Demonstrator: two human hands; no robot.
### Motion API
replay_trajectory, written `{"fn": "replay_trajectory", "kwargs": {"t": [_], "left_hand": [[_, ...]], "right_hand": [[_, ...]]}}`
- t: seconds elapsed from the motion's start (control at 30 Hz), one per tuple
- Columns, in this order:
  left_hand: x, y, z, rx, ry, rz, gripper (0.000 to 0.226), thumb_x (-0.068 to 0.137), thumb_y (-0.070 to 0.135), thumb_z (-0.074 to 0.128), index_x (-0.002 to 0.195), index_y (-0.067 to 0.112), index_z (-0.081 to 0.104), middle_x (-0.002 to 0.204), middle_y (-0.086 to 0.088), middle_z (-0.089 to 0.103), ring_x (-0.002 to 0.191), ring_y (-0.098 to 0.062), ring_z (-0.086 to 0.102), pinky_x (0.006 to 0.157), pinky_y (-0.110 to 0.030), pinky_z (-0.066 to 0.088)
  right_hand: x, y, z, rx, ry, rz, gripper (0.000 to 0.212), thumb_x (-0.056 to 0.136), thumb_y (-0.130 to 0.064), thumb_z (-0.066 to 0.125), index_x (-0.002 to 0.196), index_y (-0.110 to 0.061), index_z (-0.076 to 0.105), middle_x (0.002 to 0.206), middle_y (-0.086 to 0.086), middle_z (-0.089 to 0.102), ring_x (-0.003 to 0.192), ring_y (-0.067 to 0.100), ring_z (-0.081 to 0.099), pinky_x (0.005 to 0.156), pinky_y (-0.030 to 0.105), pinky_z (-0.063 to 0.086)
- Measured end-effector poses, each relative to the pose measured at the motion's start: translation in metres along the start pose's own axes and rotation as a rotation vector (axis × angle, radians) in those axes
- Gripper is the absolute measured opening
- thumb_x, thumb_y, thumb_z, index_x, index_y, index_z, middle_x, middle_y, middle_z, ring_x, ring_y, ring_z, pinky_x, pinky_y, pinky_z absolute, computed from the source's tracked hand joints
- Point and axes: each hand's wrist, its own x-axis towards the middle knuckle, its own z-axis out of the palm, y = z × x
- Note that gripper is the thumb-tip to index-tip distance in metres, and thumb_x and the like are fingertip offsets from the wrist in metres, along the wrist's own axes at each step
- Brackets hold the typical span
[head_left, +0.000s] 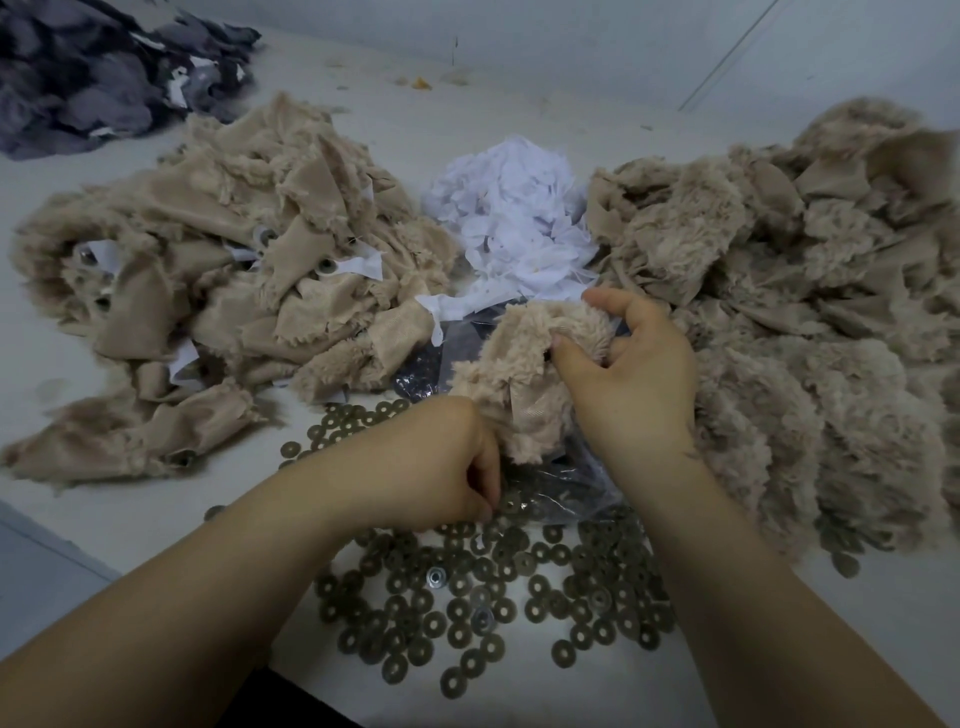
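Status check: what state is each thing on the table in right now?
Plush piece, bunched, gripped by right hand.
Washers, loose, scattered flat.
Left hand, fingers curled at the Washers; grip hidden.
Plastic bag, crumpled under the Plush piece.
Left beige pile, heaped.
Right beige pile, heaped.
White scraps, heaped between them.

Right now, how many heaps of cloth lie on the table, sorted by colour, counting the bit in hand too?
Beige plush heaps: 2
White heap: 1
Dark grey heap: 1
Beige plush piece held by the right hand: 1
Total: 5
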Motion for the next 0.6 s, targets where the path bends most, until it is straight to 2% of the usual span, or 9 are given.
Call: {"fn": "replay_trajectory", "kwargs": {"t": [0.13,0.2,0.27,0.33,0.43,0.53,0.6], "left_hand": [[0.000,0.008,0.007,0.034,0.114,0.153,0.013,0.072,0.029,0.085,0.072,0.027,0.072,0.071,0.016,0.062,0.069,0.000,0.059,0.059,-0.016,0.049],[0.001,0.008,0.010,0.102,0.150,0.172,0.023,0.070,0.035,0.085,0.082,0.029,0.067,0.072,0.016,0.057,0.071,0.000,0.055,0.059,-0.019,0.049],[0.003,0.007,0.013,0.150,0.141,0.160,0.028,0.072,0.035,0.084,0.096,0.030,0.069,0.079,0.016,0.057,0.072,0.000,0.054,0.065,-0.023,0.052],[0.003,0.006,0.017,0.177,0.111,0.155,0.024,0.077,0.032,0.080,0.099,0.025,0.073,0.087,0.015,0.061,0.077,-0.002,0.056,0.072,-0.027,0.053],[0.003,0.007,0.020,0.192,0.099,0.161,0.018,0.081,0.029,0.077,0.097,0.023,0.075,0.090,0.014,0.064,0.081,-0.003,0.057,0.077,-0.026,0.053],[0.004,0.008,0.021,0.224,0.094,0.192,0.006,0.084,0.022,0.072,0.088,0.021,0.076,0.087,0.010,0.068,0.079,-0.005,0.060,0.076,-0.027,0.053],[0.006,0.007,0.023,0.242,0.072,0.185,0.007,0.085,0.017,0.069,0.086,0.019,0.075,0.086,0.007,0.068,0.077,-0.007,0.060,0.073,-0.029,0.053]], "right_hand": [[0.000,0.001,0.001,-0.004,0.001,0.001,0.041,0.086,-0.024,0.075,0.124,-0.025,0.060,0.050,-0.008,0.037,0.039,0.006,0.038,0.039,0.015,0.032],[-0.001,0.001,0.001,0.009,0.003,0.011,0.041,0.086,-0.023,0.075,0.124,-0.025,0.061,0.049,-0.009,0.036,0.038,0.006,0.037,0.038,0.015,0.032],[-0.001,0.002,0.001,0.015,0.002,0.014,0.041,0.086,-0.023,0.075,0.124,-0.025,0.060,0.048,-0.009,0.036,0.038,0.007,0.036,0.038,0.015,0.032],[-0.001,0.002,0.001,0.021,-0.002,0.018,0.041,0.086,-0.023,0.075,0.125,-0.025,0.060,0.048,-0.009,0.036,0.039,0.007,0.035,0.038,0.016,0.031],[-0.001,0.001,0.001,0.019,-0.001,0.022,0.041,0.086,-0.023,0.075,0.124,-0.026,0.060,0.049,-0.008,0.036,0.039,0.007,0.036,0.038,0.015,0.032],[-0.001,0.000,0.001,0.011,-0.004,0.018,0.041,0.086,-0.023,0.075,0.124,-0.025,0.060,0.049,-0.007,0.037,0.039,0.006,0.038,0.038,0.013,0.032],[-0.001,-0.001,0.000,0.003,-0.006,0.017,0.041,0.086,-0.023,0.075,0.124,-0.025,0.060,0.050,-0.007,0.039,0.039,0.005,0.039,0.038,0.012,0.032]]}}
